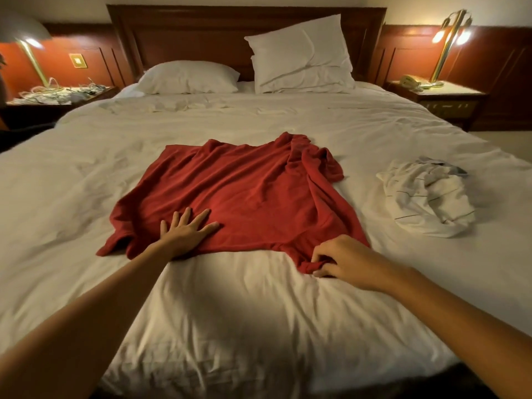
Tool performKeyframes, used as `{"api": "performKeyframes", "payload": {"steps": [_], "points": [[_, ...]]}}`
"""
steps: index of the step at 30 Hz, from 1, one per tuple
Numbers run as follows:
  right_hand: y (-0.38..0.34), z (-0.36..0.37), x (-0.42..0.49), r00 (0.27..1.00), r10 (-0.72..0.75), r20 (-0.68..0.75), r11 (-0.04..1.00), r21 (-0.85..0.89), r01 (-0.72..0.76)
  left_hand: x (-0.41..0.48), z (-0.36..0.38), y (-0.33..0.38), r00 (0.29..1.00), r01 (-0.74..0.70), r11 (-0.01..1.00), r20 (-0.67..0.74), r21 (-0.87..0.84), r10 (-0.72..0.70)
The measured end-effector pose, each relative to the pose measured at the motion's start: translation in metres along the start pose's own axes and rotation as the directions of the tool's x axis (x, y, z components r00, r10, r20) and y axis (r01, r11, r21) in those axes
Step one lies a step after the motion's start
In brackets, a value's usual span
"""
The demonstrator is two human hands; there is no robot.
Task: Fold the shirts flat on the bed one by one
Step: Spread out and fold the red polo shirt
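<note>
A red shirt (239, 191) lies spread and wrinkled in the middle of the white bed (230, 312), its far right part bunched up. My left hand (187, 230) rests flat on the shirt's near left part, fingers straight and spread. My right hand (342, 259) pinches a bunched corner of the red shirt at its near right edge. A crumpled white shirt with thin dark stripes (429, 200) lies on the bed to the right, apart from both hands.
Two white pillows (190, 77) (302, 59) lean at the wooden headboard. Nightstands with lit brass lamps stand either side; the left one (57, 92) holds tangled cables, the right one (440, 92) a phone. Bare sheet lies near me.
</note>
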State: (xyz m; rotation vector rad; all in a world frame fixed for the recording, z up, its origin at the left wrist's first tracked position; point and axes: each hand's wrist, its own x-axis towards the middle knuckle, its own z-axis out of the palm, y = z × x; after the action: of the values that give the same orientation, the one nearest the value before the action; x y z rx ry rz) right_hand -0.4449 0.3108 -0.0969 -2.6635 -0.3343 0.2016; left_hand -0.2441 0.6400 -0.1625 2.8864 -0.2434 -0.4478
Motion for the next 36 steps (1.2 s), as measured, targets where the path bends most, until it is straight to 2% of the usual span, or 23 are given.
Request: {"api": "performKeyframes", "payload": {"steps": [2,4,5,6,7,9,10,12,14,16,17,20,22,24,25,27,29,31,32,34,36], "points": [[-0.003,-0.015,0.013,0.976,-0.001,0.220,0.997,0.072,-0.016,0.008,-0.003,0.009,1.000,0.016,0.998,-0.004,-0.054,-0.016],[-0.004,-0.032,0.027,0.881,0.046,0.471,0.964,0.209,-0.162,0.020,-0.003,0.021,1.000,-0.002,0.995,-0.027,-0.099,-0.001],[0.000,-0.041,0.036,0.851,0.071,0.520,0.939,0.253,-0.233,0.026,-0.001,0.028,0.999,-0.020,0.993,-0.040,-0.115,0.015],[0.006,-0.051,0.047,0.861,0.096,0.500,0.919,0.287,-0.269,0.033,0.001,0.036,0.998,-0.038,0.992,-0.055,-0.124,0.031],[0.015,-0.061,0.059,0.899,0.137,0.416,0.910,0.305,-0.280,0.039,0.003,0.043,0.996,-0.056,0.991,-0.073,-0.122,0.047],[0.041,-0.076,0.083,0.960,0.239,0.147,0.910,0.312,-0.274,0.054,0.008,0.054,0.991,-0.087,0.992,-0.108,-0.093,0.077],[0.059,-0.082,0.097,0.959,0.284,-0.007,0.917,0.292,-0.270,0.063,0.009,0.058,0.988,-0.100,0.992,-0.128,-0.075,0.090],[0.101,-0.091,0.123,0.885,0.388,-0.259,0.908,0.274,-0.318,0.082,0.010,0.062,0.977,-0.128,0.991,-0.179,-0.047,0.117],[0.138,-0.093,0.147,0.764,0.526,-0.372,0.844,0.337,-0.417,0.103,0.010,0.064,0.962,-0.145,0.988,-0.243,-0.056,0.127],[0.164,-0.090,0.173,0.694,0.590,-0.413,0.805,0.366,-0.466,0.123,0.012,0.065,0.944,-0.152,0.986,-0.306,-0.068,0.124],[0.172,-0.088,0.188,0.692,0.584,-0.425,0.810,0.366,-0.459,0.132,0.012,0.066,0.935,-0.154,0.986,-0.332,-0.067,0.123],[0.178,-0.082,0.238,0.754,0.548,-0.362,0.834,0.303,-0.461,0.156,0.012,0.069,0.903,-0.162,0.985,-0.410,-0.051,0.128],[0.176,-0.075,0.264,0.767,0.554,-0.322,0.828,0.121,-0.548,0.168,0.011,0.070,0.887,-0.167,0.985,-0.442,-0.032,0.136],[0.179,-0.069,0.274,0.745,0.510,-0.430,0.823,-0.008,-0.568,0.176,0.009,0.071,0.881,-0.164,0.986,-0.454,-0.023,0.136],[0.182,-0.069,0.275,0.719,0.482,-0.501,0.827,-0.009,-0.562,0.180,0.007,0.070,0.879,-0.161,0.987,-0.459,-0.021,0.134],[0.196,-0.072,0.266,0.635,0.479,-0.606,0.836,0.093,-0.541,0.184,0.006,0.070,0.876,-0.159,0.987,-0.464,-0.021,0.131],[0.216,-0.078,0.249,0.516,0.549,-0.657,0.816,0.290,-0.499,0.186,0.006,0.070,0.875,-0.157,0.987,-0.465,-0.019,0.130],[0.239,-0.088,0.223,0.385,0.676,-0.629,0.729,0.494,-0.474,0.186,0.006,0.070,0.876,-0.154,0.988,-0.465,-0.018,0.128],[0.250,-0.090,0.209,0.341,0.739,-0.581,0.667,0.564,-0.486,0.186,0.006,0.070,0.876,-0.153,0.988,-0.464,-0.019,0.127],[0.264,-0.093,0.185,0.313,0.828,-0.465,0.560,0.657,-0.505,0.184,0.006,0.070,0.878,-0.153,0.988,-0.461,-0.019,0.127],[0.262,-0.093,0.176,0.326,0.836,-0.441,0.548,0.684,-0.481,0.183,0.005,0.070,0.878,-0.154,0.988,-0.461,-0.020,0.127]]}}
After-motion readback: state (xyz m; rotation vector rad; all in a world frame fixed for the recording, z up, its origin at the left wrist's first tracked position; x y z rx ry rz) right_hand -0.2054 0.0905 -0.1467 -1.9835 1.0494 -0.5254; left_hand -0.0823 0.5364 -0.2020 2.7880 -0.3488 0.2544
